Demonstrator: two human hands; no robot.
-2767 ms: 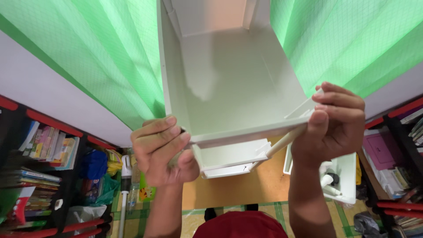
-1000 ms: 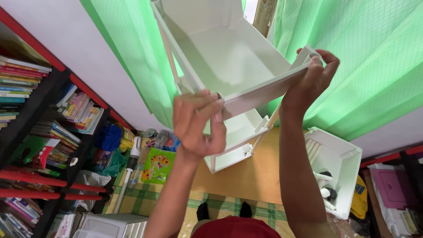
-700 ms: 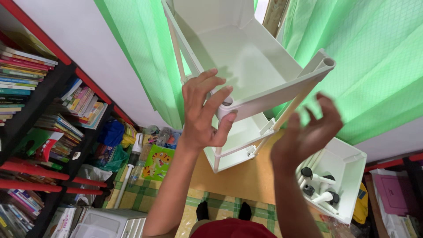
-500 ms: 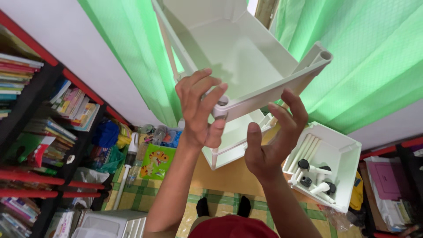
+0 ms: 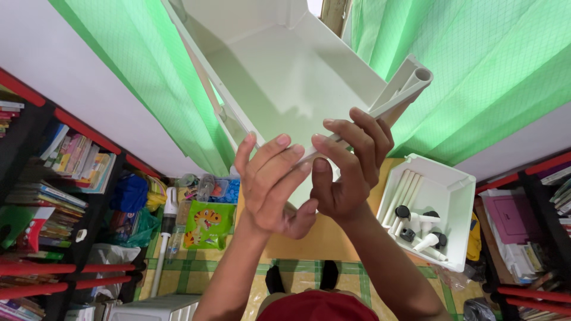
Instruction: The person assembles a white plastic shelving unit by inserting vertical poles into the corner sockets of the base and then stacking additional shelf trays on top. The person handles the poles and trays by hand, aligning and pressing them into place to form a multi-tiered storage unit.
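Fingers point(image 5: 348, 134) on white tray's point(image 5: 285, 65) front rim

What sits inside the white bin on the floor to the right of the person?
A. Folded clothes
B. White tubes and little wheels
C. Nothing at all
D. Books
B: the white bin holds white tubes lying side by side and small black-and-white wheels.

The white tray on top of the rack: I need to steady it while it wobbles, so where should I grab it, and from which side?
Judging by its shape, take the white tray by its near front rim, coming from below and in front. That edge is a straight lip, thin enough to pinch, and both the left hand and right hand already meet there. The round corner tube looks like a second firm grip.
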